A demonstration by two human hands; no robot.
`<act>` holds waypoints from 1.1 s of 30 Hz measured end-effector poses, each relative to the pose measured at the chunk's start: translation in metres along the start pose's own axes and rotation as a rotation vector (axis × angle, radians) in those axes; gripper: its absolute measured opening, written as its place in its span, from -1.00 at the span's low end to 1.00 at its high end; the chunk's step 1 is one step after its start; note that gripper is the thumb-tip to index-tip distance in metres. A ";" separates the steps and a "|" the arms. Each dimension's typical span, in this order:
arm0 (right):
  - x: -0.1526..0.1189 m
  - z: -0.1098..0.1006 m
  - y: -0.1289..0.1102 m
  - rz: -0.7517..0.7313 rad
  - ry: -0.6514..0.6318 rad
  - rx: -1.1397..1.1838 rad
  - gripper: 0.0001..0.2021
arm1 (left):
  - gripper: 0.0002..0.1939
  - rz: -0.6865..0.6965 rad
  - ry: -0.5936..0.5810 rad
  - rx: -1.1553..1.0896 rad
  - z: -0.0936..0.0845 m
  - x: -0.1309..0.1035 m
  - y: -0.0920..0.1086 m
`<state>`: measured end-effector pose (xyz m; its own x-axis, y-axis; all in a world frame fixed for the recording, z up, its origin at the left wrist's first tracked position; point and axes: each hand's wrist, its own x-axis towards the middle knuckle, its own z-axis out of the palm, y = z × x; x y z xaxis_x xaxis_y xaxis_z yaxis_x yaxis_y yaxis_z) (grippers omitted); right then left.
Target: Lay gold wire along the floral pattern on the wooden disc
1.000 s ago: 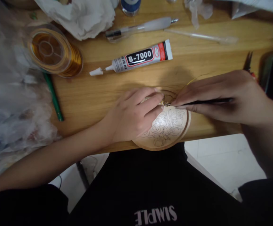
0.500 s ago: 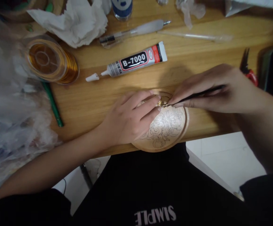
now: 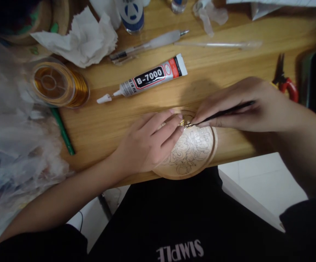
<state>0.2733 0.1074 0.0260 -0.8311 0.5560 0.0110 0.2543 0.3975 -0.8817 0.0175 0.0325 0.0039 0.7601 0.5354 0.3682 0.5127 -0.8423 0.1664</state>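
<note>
A round wooden plate with a flower pattern drawn in dark lines rests at the table's front edge. My left hand lies over its left part, fingers stretched out, the fingertips against a small piece of bent gold wire. Black tweezers are pinched in my right hand, their silvery tips down at the gold wire near the plate's upper part. Whether the tips grip the wire is too small to tell.
Beyond the plate lies a B-7000 glue tube, its nozzle toward a spool of gold wire. A pen, crumpled tissue and a green stick lie about. Red-handled pliers are at right, plastic bags at left.
The view has shifted slightly, so the table objects sit a little lower and further left. Both hands keep nearly the same place on the plate, with the tweezer tips still at the wire.
</note>
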 end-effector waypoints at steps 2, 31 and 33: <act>0.001 0.000 0.001 -0.012 0.006 0.012 -0.84 | -0.80 -0.005 -0.012 0.003 -0.001 0.001 0.000; -0.024 0.023 -0.018 0.006 0.211 -0.026 -0.84 | -0.71 -0.045 -0.040 -0.171 0.002 -0.004 -0.007; -0.030 0.030 -0.023 0.026 0.300 -0.055 -0.84 | -0.69 -0.071 -0.058 -0.199 0.001 -0.005 -0.007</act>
<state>0.2775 0.0598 0.0321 -0.6430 0.7540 0.1344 0.3070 0.4145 -0.8567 0.0108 0.0357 0.0000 0.7497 0.5916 0.2968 0.4813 -0.7951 0.3691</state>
